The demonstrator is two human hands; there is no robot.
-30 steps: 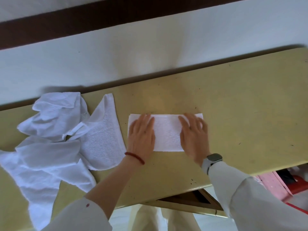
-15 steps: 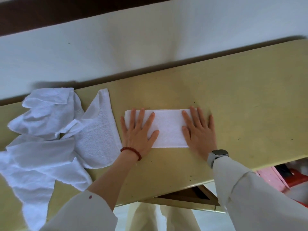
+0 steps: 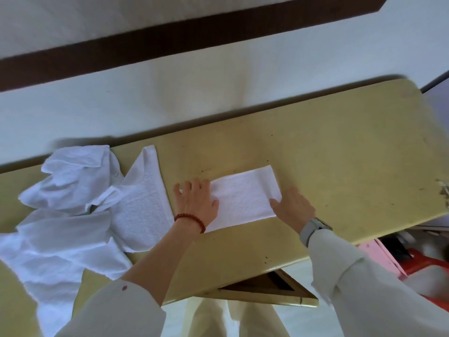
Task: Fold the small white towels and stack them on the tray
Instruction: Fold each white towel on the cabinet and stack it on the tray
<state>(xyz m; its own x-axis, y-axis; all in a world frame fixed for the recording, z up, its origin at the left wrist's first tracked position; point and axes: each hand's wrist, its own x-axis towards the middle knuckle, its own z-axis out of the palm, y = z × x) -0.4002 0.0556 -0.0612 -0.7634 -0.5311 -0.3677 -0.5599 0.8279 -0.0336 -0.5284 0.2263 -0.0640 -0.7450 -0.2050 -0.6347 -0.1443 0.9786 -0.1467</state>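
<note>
A small white towel (image 3: 243, 197), folded into a long strip, lies on the yellow table (image 3: 340, 152) in front of me. My left hand (image 3: 195, 203) presses flat on its left end, fingers spread. My right hand (image 3: 292, 209) is at the strip's right near corner, with the thumb on top of the cloth and the fingers curled at the edge. A heap of unfolded white towels (image 3: 73, 215) lies on the left of the table, one of them spread beside my left hand. No tray is in view.
The table's far edge runs along a white wall with a dark band. The table's right end (image 3: 432, 190) is chipped. Below the near edge at the right are a pink object (image 3: 381, 254) and a red object (image 3: 427, 261).
My right hand slid from flat on the towel to its right near corner and curled there. The left hand stays pressed on the left end. The view tilted, showing the table's right end.
</note>
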